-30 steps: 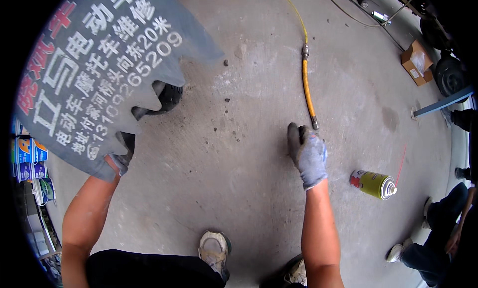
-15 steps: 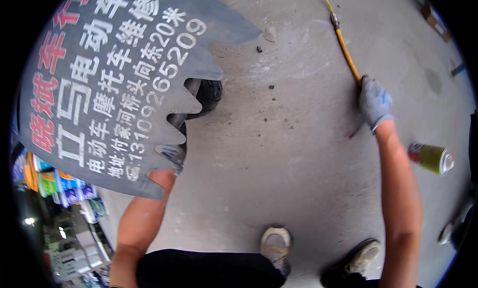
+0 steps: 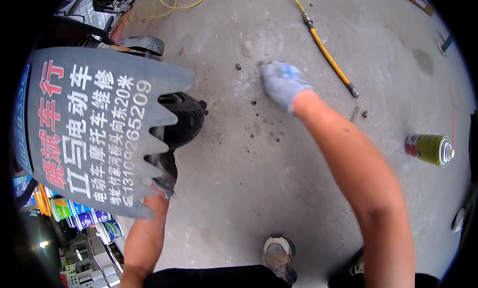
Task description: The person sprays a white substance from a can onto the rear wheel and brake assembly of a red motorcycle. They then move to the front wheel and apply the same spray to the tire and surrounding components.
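Observation:
A grey rubber mud flap (image 3: 164, 69) with a jagged edge and printed lettering hangs at the left, in front of a black tyre (image 3: 186, 123). My left hand (image 3: 163, 184), in a grey glove, is low beside the tyre, largely covered by the flap, so its grip is hidden. My right hand (image 3: 285, 84), in a pale grey-blue glove, is over the floor right of the tyre; motion smears its fingers. A yellow air hose (image 3: 326, 51) with a metal end lies beyond it. Near that end are a small coil spring (image 3: 355, 113) and a dark cap-like piece (image 3: 364, 114).
A green spray can (image 3: 429, 149) lies on its side at the right. Small dark bits (image 3: 254, 103) are scattered over the concrete. Stacked coloured tubs (image 3: 82, 212) stand at the lower left, a cardboard box (image 3: 418, 0) at the far right. My shoe (image 3: 279, 253) is at the bottom.
My right hand has let go of the hose end and moved left toward the tyre, leaving the hose on the floor. The view has shifted, showing more of the tyre and vehicle.

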`<state>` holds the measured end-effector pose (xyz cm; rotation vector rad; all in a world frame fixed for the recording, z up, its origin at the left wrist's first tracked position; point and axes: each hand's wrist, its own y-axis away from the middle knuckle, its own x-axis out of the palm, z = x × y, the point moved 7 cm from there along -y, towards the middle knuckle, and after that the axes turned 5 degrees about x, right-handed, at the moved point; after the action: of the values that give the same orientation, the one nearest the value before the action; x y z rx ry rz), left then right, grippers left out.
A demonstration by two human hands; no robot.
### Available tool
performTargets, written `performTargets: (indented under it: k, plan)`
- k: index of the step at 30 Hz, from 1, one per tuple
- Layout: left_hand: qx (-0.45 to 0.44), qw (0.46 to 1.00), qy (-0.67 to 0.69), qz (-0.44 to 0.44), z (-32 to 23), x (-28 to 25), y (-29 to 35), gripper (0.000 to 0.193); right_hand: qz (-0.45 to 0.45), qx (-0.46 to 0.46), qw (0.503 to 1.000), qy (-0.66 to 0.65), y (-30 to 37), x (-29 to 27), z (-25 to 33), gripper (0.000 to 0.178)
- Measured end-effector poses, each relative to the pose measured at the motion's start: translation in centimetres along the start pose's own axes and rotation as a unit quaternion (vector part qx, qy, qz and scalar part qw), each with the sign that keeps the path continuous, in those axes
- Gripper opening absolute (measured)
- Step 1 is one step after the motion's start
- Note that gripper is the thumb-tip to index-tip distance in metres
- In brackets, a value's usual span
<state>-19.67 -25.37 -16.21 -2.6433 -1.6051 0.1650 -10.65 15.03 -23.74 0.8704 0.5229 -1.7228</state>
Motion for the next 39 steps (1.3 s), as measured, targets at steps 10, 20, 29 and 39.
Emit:
performTargets:
  k: [10, 20, 29, 39]
  plan:
    - [-0.021, 1.0, 0.001, -0.007, -0.3, 2.4, 1.3, 0.058, -0.018, 0.122, 0.992, -0.011, -7.5, 4.8, 2.8, 0.033]
    - [-0.036, 0.998, -0.031, -0.029, -1.2, 4.0, 0.4, 0.054, -0.005, 0.228, 0.723, -0.652, 7.7, 3.8, 3.1, 0.029]
    - [-0.037, 0.99, -0.132, 0.035, -4.2, 5.1, 0.5, 0.047, 0.159, 0.194, 0.679, -0.69, 18.6, 8.7, 7.6, 0.031]
    - [0.111, 0.858, -0.49, 0.106, -9.3, 9.3, 2.4, 0.043, 0.061, 0.128, 0.712, -0.687, 15.2, 2.6, 12.9, 0.023]
